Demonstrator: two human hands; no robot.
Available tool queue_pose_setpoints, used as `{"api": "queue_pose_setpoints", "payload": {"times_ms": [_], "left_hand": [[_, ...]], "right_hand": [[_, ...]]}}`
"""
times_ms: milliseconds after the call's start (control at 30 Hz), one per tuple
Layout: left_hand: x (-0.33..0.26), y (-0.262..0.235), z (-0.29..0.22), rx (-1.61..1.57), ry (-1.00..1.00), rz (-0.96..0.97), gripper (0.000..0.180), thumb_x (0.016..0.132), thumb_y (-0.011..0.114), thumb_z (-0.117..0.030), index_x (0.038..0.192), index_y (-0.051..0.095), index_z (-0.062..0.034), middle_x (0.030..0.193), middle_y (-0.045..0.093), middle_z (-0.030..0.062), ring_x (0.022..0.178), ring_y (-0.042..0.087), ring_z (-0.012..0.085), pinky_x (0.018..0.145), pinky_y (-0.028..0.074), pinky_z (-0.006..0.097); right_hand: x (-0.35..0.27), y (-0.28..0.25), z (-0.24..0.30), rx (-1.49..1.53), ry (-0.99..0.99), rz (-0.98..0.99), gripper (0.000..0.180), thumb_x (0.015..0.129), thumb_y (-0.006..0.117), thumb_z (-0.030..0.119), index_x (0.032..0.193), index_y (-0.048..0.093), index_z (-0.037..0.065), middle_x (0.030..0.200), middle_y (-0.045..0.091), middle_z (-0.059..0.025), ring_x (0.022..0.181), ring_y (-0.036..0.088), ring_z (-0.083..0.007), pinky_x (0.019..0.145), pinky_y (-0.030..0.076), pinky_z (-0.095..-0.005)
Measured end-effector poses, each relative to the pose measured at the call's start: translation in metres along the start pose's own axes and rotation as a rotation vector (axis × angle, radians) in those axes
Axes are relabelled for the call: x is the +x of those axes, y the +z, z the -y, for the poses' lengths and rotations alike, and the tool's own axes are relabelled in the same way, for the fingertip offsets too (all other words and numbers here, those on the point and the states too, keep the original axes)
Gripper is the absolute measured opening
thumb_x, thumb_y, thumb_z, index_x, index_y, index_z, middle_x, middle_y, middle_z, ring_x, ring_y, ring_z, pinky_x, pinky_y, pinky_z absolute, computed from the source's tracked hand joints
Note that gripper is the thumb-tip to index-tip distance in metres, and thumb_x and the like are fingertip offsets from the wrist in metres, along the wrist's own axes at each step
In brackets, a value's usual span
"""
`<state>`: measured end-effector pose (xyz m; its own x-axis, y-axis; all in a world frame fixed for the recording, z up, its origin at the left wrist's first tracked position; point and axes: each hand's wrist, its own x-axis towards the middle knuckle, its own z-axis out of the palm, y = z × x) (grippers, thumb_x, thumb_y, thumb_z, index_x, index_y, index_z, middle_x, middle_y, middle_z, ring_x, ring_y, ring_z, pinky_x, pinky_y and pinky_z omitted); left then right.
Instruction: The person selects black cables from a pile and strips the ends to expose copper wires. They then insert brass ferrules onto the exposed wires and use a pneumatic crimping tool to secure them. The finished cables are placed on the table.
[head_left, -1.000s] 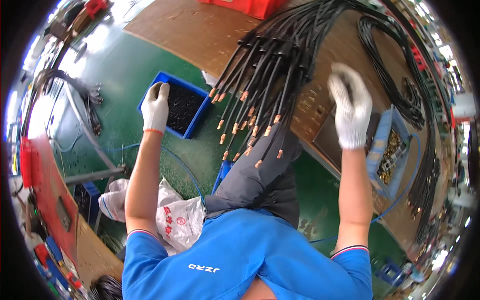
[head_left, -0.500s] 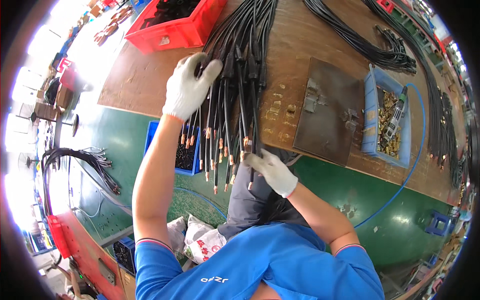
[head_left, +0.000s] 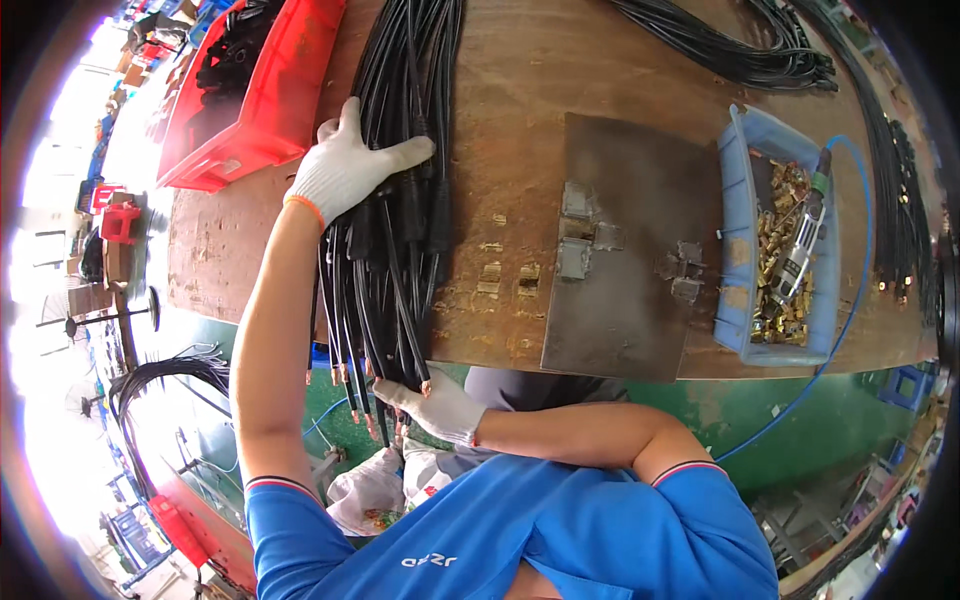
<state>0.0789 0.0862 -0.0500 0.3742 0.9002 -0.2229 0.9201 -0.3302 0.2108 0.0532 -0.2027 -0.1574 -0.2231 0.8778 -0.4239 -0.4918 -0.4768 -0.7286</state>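
The left hand (head_left: 345, 168), knit-gloved, lies spread over smooth black cables (head_left: 408, 70) on the left of the wooden table (head_left: 540, 60); the right hand (head_left: 440, 410) is at their near copper ends (head_left: 426, 388), grip hidden from me. Right, one blue bin (head_left: 736, 240) holds brassy pieces (head_left: 768, 235) and one tool (head_left: 800, 250). White lettering (head_left: 430, 561) marks the shirt (head_left: 500, 525).

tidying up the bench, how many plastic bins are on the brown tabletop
2: a red rectangular plastic bin left of the black cable bundle, and a light-blue rectangular plastic bin holding brass-coloured metal pieces, at the right. Others could lie outside the view.
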Motion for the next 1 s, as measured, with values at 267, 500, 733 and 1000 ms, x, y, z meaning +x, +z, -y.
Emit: {"api": "queue_pose_setpoints", "payload": {"times_ms": [267,500,733,1000], "left_hand": [[-0.008,-0.001,-0.017,-0.028,0.004,0.018,0.144,0.072,0.079,-0.081,0.166,0.019,0.0095,0.161,0.036,0.043,0.15,0.045,0.0504,0.124,0.039,0.047],[-0.017,0.007,-0.01,-0.098,0.079,-0.015,0.14,0.075,0.07,-0.087,0.164,0.026,0.0112,0.156,0.042,0.0456,0.147,0.049,0.0502,0.121,0.042,0.045],[-0.062,-0.005,0.03,-0.244,0.191,-0.155,0.086,0.092,0.063,-0.072,0.146,0.064,-0.005,0.142,0.065,0.0281,0.134,0.063,0.0414,0.114,0.048,0.044],[-0.129,-0.009,0.03,-0.368,0.462,-0.536,0.035,0.095,0.077,-0.021,0.126,0.075,-0.0041,0.131,0.073,0.0171,0.119,0.071,0.033,0.107,0.054,0.04]], "right_hand": [[-0.013,-0.024,-0.005,-0.267,0.073,-0.055,0.064,0.103,0.07,0.059,0.074,0.074,0.002,0.064,0.065,-0.0063,0.061,0.059,-0.0168,0.062,0.048,-0.0389],[-0.04,-0.015,0.034,-0.228,0.079,-0.081,0.044,0.102,0.076,0.046,0.096,0.075,0.002,0.084,0.074,-0.0041,0.068,0.065,-0.0133,0.06,0.055,-0.034],[-0.099,-0.058,0.049,-0.616,0.041,-0.113,0.063,0.091,0.083,0.047,0.131,0.066,0.001,0.099,0.075,-0.0115,0.081,0.074,-0.0177,0.064,0.061,-0.0337],[-0.138,-0.074,0.102,-1.082,-0.525,-0.379,0.025,0.101,0.068,0.025,0.112,0.075,0.003,0.104,0.075,-0.0245,0.1,0.073,-0.0442,0.085,0.059,-0.0495]]}}
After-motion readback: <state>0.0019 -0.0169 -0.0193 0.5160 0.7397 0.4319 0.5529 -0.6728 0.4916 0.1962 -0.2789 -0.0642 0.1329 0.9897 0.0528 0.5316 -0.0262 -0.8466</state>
